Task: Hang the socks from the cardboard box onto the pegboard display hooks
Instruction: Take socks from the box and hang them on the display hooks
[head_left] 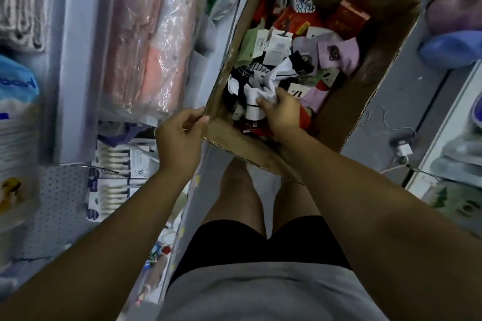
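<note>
- The right hand (280, 112) is down inside the cardboard box (347, 117); its fingers are curled round a bunch of white socks (262, 92); the bunch lies on top of the pile, in the near left part of the box
- The left hand (180, 138) is at the near left corner of the box; its thumb and fingers are curled and pinch the box rim there; it is just beside the right hand, with the box wall between them
- The white socks are crumpled and have a thin black stripe
- The box is brown and open at the top; it sits in front of the person's legs; it holds a sock pile (300, 60) of black, white, striped, purple, green and red ones; many have small paper tags
- The pegboard (60, 195) is on the left, under the left arm; a thin metal hook (104, 170) sticks out from it; packs of white socks (114, 161) hang there, to the left of the box
</note>
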A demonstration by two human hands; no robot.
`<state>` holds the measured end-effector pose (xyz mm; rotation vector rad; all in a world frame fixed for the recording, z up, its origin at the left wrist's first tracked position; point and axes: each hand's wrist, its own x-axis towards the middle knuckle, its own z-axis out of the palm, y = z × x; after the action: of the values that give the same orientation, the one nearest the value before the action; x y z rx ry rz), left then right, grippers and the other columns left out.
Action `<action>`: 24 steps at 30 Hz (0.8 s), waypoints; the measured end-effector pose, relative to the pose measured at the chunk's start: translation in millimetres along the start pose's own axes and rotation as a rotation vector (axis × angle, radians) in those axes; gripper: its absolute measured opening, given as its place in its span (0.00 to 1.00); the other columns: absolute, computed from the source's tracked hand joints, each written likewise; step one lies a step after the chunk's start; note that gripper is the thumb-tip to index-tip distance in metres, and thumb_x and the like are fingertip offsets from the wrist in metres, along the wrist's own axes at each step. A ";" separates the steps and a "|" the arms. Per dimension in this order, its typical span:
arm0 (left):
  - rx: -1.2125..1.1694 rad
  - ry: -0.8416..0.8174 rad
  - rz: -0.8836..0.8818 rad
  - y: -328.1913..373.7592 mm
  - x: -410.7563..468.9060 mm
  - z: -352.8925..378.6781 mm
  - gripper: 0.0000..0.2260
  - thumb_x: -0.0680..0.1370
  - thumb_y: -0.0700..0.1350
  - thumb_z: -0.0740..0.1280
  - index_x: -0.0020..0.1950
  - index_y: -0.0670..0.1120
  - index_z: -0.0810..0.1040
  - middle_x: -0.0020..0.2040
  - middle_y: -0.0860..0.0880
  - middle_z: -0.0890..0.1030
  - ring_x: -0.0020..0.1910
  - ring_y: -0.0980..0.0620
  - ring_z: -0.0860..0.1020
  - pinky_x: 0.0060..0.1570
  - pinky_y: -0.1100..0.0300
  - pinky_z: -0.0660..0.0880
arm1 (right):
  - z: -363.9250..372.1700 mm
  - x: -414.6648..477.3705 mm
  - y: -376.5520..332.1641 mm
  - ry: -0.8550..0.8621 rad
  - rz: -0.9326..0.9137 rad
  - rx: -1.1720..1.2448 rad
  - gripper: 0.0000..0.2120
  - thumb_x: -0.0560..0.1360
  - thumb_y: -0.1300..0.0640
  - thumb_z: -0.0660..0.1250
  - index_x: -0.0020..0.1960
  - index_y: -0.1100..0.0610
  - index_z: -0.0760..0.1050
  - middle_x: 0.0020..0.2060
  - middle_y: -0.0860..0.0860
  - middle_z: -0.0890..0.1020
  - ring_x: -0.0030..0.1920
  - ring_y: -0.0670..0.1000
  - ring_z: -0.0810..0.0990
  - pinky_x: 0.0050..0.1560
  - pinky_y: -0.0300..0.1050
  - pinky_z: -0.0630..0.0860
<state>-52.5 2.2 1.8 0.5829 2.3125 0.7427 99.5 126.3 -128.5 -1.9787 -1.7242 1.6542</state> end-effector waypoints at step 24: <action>-0.862 -0.333 -0.446 92.4 -72.3 -8.1 0.16 0.76 0.42 0.75 0.63 0.41 0.80 0.57 0.45 0.86 0.55 0.47 0.85 0.51 0.48 0.83 | -140.1 -200.3 -68.3 -0.150 0.070 0.586 0.15 0.73 0.57 0.76 0.57 0.61 0.81 0.50 0.61 0.86 0.45 0.55 0.85 0.44 0.51 0.80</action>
<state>12.2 27.0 96.9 -0.1880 1.5173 1.1877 188.1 85.6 105.8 -1.6794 -1.0255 2.0669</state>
